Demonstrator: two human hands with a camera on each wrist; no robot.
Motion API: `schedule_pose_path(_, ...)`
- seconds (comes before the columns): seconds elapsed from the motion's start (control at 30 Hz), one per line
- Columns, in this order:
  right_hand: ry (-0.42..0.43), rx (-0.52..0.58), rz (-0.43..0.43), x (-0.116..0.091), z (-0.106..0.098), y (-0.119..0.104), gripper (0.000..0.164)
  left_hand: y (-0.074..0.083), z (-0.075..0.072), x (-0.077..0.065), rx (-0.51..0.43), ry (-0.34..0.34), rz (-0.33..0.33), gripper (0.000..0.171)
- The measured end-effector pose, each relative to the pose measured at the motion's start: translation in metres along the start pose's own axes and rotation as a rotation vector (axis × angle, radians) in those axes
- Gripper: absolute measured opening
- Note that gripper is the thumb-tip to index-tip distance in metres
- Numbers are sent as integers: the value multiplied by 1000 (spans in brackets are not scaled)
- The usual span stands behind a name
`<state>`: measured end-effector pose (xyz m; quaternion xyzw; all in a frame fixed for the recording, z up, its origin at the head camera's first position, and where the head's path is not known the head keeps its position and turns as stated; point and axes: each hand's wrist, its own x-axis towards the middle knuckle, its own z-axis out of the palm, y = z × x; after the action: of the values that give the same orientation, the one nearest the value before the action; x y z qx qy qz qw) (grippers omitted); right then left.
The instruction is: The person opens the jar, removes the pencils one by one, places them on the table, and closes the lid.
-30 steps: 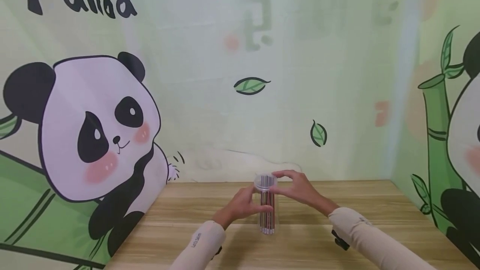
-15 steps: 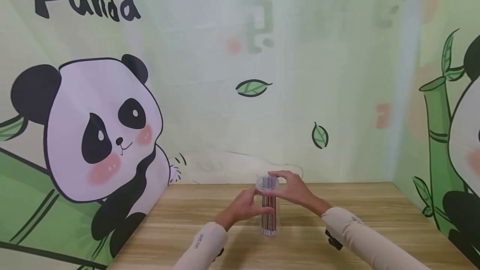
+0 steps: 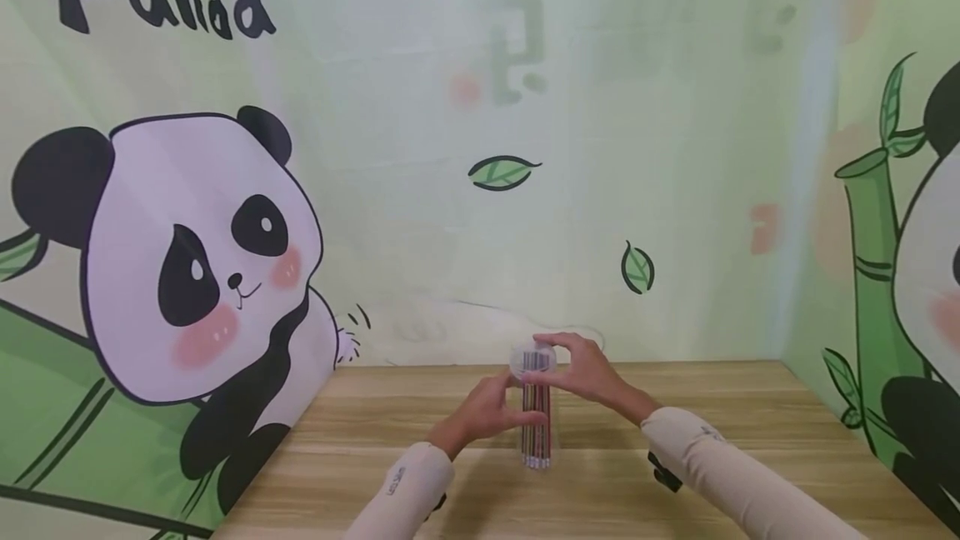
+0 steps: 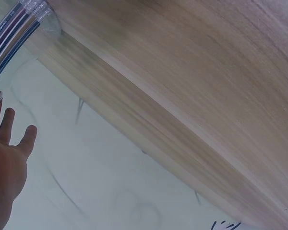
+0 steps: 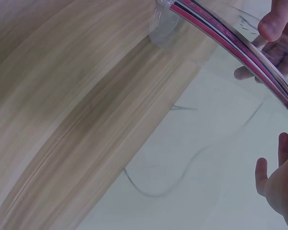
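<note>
A clear plastic tube (image 5: 165, 31) packed with pencils (image 3: 536, 432) is at the middle of the table in the head view. Around its upper body, my left hand (image 3: 487, 409) holds it, thumb across the front. The pencils stand in a tight bundle, with pale ends at the bottom. At the top, my right hand (image 3: 585, 369) grips the round clear lid (image 3: 519, 363), thumb at the near side and fingers over the far side. Each wrist view catches only part of its hand. The right wrist view also shows my left hand (image 5: 278, 28) on the tube.
The wooden table (image 3: 360, 440) runs back to a light green cloth wall (image 3: 420, 232) with printed leaves. Panda prints (image 3: 202, 257) cover the side walls. Long pale sleeves (image 3: 742, 465) cover both forearms.
My right hand has turned slightly at the lid, its fingers and wrist shifting left. My left hand and the tube stay almost in place.
</note>
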<state>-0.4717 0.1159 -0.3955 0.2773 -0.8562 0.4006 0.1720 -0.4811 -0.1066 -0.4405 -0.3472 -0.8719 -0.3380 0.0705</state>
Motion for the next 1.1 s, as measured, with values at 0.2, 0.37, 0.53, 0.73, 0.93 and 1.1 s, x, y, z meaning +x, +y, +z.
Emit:
schedule_pose_path(0.2, 6, -2, 2, 0, -4, 0, 76, 4, -2, -2, 2, 7, 33, 72)
schedule_pose_path(0.37, 19, -16, -4, -4, -12, 0, 77, 4, -1, -3, 8, 18, 29, 73)
schedule_pose_path(0.53, 54, -25, 11, -8, -22, 5, 75, 2, 0, -2, 12, 20, 14, 71)
schedule_pose_path(0.73, 85, -21, 52, -16, -31, 19, 76, 1, 1, -1, 7, 21, -18, 73)
schedule_pose_path(0.93, 100, -26, 112, -28, -37, 29, 74, -1, 1, -1, 11, 33, -18, 73)
schedule_pose_path(1.1, 88, -67, 142, -37, -39, 38, 76, 0, 1, -1, 18, 31, -20, 73)
